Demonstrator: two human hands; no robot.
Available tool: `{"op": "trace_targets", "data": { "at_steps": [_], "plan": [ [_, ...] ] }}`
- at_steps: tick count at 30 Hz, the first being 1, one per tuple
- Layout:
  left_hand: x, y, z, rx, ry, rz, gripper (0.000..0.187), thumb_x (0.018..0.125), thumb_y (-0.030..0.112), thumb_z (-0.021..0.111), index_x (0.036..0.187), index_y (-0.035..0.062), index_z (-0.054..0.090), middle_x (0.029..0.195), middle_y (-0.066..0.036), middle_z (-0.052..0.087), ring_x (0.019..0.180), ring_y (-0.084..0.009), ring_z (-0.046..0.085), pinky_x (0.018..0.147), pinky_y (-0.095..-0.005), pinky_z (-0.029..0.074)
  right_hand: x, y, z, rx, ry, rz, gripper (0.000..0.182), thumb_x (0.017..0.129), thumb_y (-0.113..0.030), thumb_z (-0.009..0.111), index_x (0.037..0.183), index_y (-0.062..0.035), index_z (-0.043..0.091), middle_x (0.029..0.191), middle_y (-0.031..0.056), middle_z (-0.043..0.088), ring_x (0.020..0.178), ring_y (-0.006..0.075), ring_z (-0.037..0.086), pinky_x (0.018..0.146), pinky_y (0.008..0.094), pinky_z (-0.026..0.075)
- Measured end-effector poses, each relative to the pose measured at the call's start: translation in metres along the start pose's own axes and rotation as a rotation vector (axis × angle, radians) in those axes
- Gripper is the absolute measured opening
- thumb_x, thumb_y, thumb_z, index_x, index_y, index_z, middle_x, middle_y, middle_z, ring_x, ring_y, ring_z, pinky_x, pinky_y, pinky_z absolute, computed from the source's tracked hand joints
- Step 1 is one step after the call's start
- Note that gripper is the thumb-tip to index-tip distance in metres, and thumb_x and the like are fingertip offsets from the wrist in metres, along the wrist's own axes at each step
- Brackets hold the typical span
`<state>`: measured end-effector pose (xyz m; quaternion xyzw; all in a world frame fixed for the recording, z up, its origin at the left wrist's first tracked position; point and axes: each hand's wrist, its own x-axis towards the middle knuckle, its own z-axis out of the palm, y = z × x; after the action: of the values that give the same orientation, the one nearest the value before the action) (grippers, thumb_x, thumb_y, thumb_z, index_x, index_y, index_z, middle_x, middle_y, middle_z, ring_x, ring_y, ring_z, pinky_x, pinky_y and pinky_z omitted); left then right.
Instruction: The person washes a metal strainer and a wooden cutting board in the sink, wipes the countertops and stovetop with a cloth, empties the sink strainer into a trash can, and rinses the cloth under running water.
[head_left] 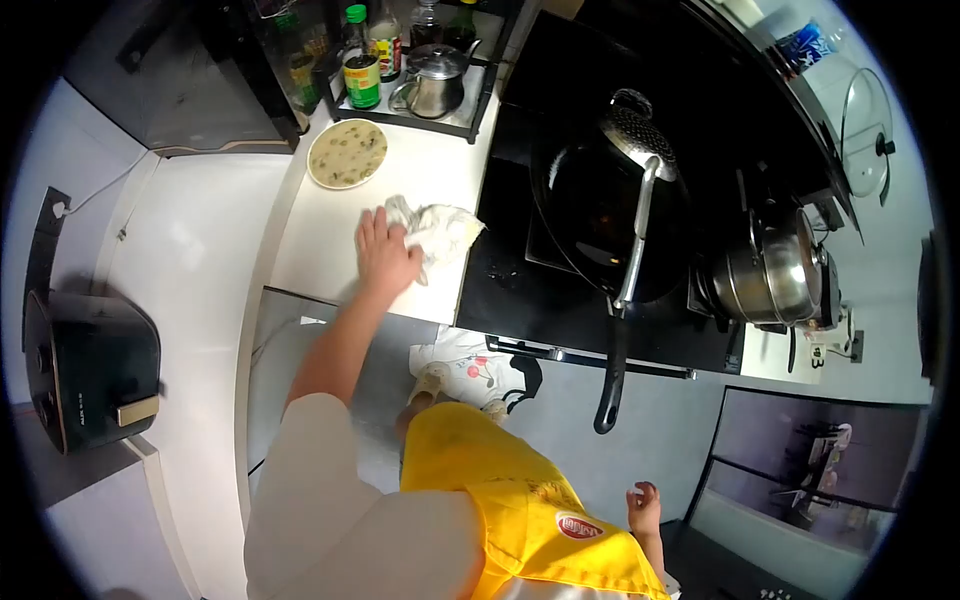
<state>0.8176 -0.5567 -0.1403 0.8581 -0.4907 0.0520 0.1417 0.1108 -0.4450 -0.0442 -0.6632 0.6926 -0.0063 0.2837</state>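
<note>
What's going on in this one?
A person in a yellow apron has their left hand on a crumpled white cloth on the white counter, near a round dish of food. Their right hand is held away from the counter. Beside them, a skimmer lies across a black wok on the stove.

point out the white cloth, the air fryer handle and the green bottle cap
white cloth [447, 234]: head view, middle of its crumpled top
air fryer handle [138, 411]: head view, front face
green bottle cap [356, 14]: head view, top
</note>
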Motion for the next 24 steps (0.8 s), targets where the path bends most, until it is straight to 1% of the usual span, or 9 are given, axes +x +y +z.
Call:
{"op": "trace_targets", "data": {
  "at_steps": [2, 3, 5, 6, 11, 12, 18, 21, 24],
  "plan": [
    [-0.031, 0.037, -0.01, -0.243, -0.018, 0.004, 0.065, 0.08, 0.05, 0.066, 0.124, 0.0044, 0.054, 0.149, -0.031, 0.025, 0.139, -0.0512, 0.017, 0.112, -0.0626, 0.012, 0.0, -0.004, 0.006, 0.09, 0.023, 0.046, 0.029, 0.085, -0.015, 0.07, 0.109, -0.0015, 0.059, 0.114, 0.0166, 0.056, 0.082, 0.0267, 0.066, 0.069, 0.0349, 0.055],
    [-0.04, 0.062, -0.015, -0.244, -0.069, -0.008, 0.083, 0.078, 0.059, 0.065, 0.14, 0.0111, 0.041, 0.153, -0.032, 0.013, 0.141, -0.0538, 0.006, 0.111, -0.0656, 0.007, -0.001, 0.001, 0.015, 0.092, 0.023, 0.05, 0.029, 0.085, -0.015, 0.07, 0.109, -0.0015, 0.059, 0.114, 0.0166, 0.056, 0.082, 0.0267, 0.066, 0.069, 0.0349, 0.055],
    [-0.041, 0.109, -0.035, -0.119, -0.426, 0.05, 0.093, 0.084, 0.072, 0.046, 0.155, 0.021, 0.013, 0.159, -0.021, -0.005, 0.139, -0.0549, -0.012, 0.11, -0.0675, 0.0, -0.01, 0.02, 0.03, 0.012, -0.102, 0.071, 0.033, 0.083, -0.017, 0.072, 0.109, -0.0011, 0.059, 0.113, 0.0174, 0.057, 0.082, 0.0269, 0.066, 0.067, 0.0347, 0.055],
    [-0.04, 0.126, -0.025, -0.122, -0.406, 0.138, 0.088, 0.088, 0.07, 0.038, 0.155, 0.0202, 0.009, 0.16, -0.016, -0.006, 0.139, -0.0553, -0.013, 0.111, -0.0654, -0.003, -0.016, 0.024, 0.036, -0.001, -0.116, 0.04, 0.033, 0.081, -0.019, 0.073, 0.106, -0.0013, 0.06, 0.107, 0.0187, 0.06, 0.08, 0.0275, 0.067, 0.066, 0.0349, 0.056],
    [0.004, 0.169, 0.019, -0.284, -0.156, 0.364, 0.066, 0.088, 0.052, 0.051, 0.137, 0.0069, 0.051, 0.15, -0.019, 0.033, 0.14, -0.0539, 0.008, 0.115, -0.0611, 0.004, -0.032, 0.041, 0.039, -0.048, -0.173, 0.062, 0.03, 0.081, -0.022, 0.073, 0.102, -0.0028, 0.063, 0.098, 0.0184, 0.064, 0.077, 0.0296, 0.068, 0.067, 0.0375, 0.056],
    [0.017, 0.174, 0.026, -0.384, 0.04, 0.37, 0.06, 0.086, 0.046, 0.055, 0.13, 0.0058, 0.057, 0.144, -0.018, 0.042, 0.138, -0.0531, 0.015, 0.115, -0.0588, 0.009, -0.03, 0.036, 0.033, -0.144, -0.191, 0.052, 0.031, 0.082, -0.024, 0.073, 0.103, -0.0032, 0.063, 0.1, 0.0185, 0.064, 0.078, 0.0295, 0.068, 0.067, 0.0385, 0.056],
    [0.064, 0.176, 0.014, -0.157, -0.236, 0.442, 0.056, 0.087, 0.044, 0.052, 0.133, 0.0131, 0.055, 0.149, -0.011, 0.039, 0.137, -0.0517, 0.02, 0.114, -0.0574, 0.012, -0.018, -0.015, 0.008, -0.138, -0.144, 0.118, 0.032, 0.085, -0.025, 0.069, 0.107, -0.0036, 0.062, 0.104, 0.0189, 0.063, 0.08, 0.0283, 0.069, 0.066, 0.0394, 0.054],
    [0.045, 0.17, 0.043, -0.272, 0.011, 0.521, 0.05, 0.087, 0.038, 0.053, 0.129, 0.0112, 0.059, 0.14, -0.012, 0.049, 0.136, -0.0473, 0.026, 0.113, -0.0556, 0.016, -0.022, -0.029, 0.006, -0.058, -0.153, 0.099, 0.03, 0.087, -0.022, 0.067, 0.11, -0.0031, 0.061, 0.105, 0.0197, 0.062, 0.082, 0.0282, 0.069, 0.067, 0.0384, 0.054],
    [0.02, 0.166, 0.04, -0.399, 0.029, 0.598, 0.045, 0.085, 0.033, 0.057, 0.123, 0.0084, 0.062, 0.133, -0.015, 0.053, 0.134, -0.0459, 0.031, 0.113, -0.0531, 0.019, -0.026, -0.03, 0.01, -0.051, -0.139, 0.172, 0.031, 0.087, -0.023, 0.067, 0.111, -0.0028, 0.06, 0.105, 0.0202, 0.062, 0.083, 0.0286, 0.069, 0.068, 0.0388, 0.054]
  ]
}}
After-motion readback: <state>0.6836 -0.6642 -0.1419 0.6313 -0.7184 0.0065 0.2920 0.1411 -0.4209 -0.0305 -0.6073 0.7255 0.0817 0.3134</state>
